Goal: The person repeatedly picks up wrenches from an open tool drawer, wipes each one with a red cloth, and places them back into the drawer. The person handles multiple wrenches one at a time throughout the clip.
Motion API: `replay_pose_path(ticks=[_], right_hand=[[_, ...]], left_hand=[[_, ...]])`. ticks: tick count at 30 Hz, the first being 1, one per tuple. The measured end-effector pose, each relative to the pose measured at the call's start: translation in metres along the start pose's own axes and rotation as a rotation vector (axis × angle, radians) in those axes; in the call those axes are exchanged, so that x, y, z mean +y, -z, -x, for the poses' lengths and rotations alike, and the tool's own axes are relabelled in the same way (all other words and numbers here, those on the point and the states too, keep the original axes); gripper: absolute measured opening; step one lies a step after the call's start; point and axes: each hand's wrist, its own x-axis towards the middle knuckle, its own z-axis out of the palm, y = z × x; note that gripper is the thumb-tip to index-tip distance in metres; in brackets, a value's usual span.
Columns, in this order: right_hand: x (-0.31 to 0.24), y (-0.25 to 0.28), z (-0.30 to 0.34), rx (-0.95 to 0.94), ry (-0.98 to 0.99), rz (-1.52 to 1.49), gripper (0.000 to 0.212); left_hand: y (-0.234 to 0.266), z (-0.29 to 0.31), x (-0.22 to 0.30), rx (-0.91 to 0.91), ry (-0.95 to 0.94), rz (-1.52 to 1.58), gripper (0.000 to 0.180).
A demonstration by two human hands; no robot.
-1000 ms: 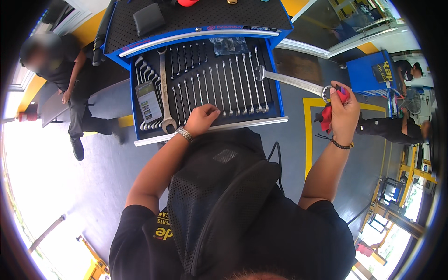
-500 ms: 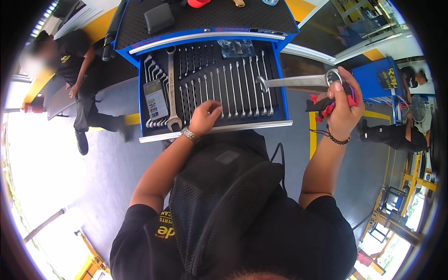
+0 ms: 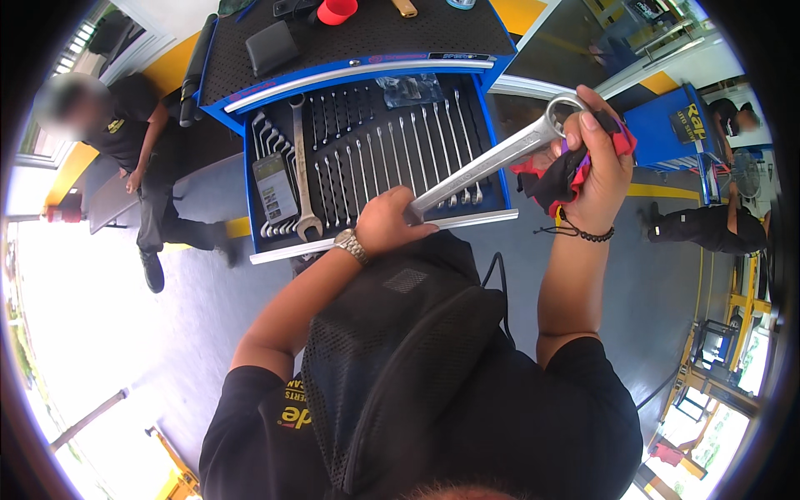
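Note:
A large silver combination wrench (image 3: 487, 167) slants across the front right of the open drawer, its ring end up at the right. My left hand (image 3: 390, 223) is closed round its lower end, hiding the jaw. At the ring end, my right hand (image 3: 596, 154) grips a red and black cloth (image 3: 554, 179) bunched against the wrench. Below them, the drawer (image 3: 375, 229) holds rows of combination wrenches (image 3: 400, 162) in a dark foam tray. Another big wrench (image 3: 301, 167) lies lengthwise at the left, beside a flat boxed item (image 3: 275, 187) with a printed label.
On the blue tool cabinet's (image 3: 217, 96) top lie a black case (image 3: 272, 50) and a red cup-like object (image 3: 337, 10). A clear plastic bag (image 3: 410, 90) rests at the drawer's back. One person (image 3: 142, 150) sits at the left; another (image 3: 708, 237) is at the right.
The wrench has swung from nearly level to a slant, its lower end now in my left hand. My left hand moved right and slightly nearer; my right hand shifted left.

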Motion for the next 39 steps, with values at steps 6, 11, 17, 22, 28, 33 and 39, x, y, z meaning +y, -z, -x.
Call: replay_pose_path(ticks=[6,11,17,22,28,33,39], right_hand=[[0.053,0.071,-0.029,-0.149,-0.320,-0.558,0.049],[0.139,0.101,0.003,0.351,-0.454,-0.512,0.046],[0.122,0.044,0.035,0.103,-0.562,-0.748,0.048],[0.113,-0.010,0.032,-0.130,-0.504,-0.610,0.029],[0.137,-0.016,0.018,0.019,-0.391,-0.381,0.020],[0.103,-0.009,-0.013,0.178,-0.412,-0.375,0.033],[0.081,0.047,-0.047,0.124,-0.312,-0.534,0.024]], left_hand=[[0.011,0.006,0.006,0.077,0.050,0.091,0.038],[0.013,0.008,0.008,0.105,0.056,0.090,0.036],[0.020,-0.014,0.029,0.144,0.074,0.077,0.034],[0.040,-0.048,0.074,0.098,0.194,0.100,0.040],[0.017,-0.049,0.068,0.209,0.032,0.087,0.034],[0.038,-0.040,0.084,0.106,0.050,-0.054,0.039],[0.052,-0.006,0.083,-0.053,0.090,-0.021,0.040]])
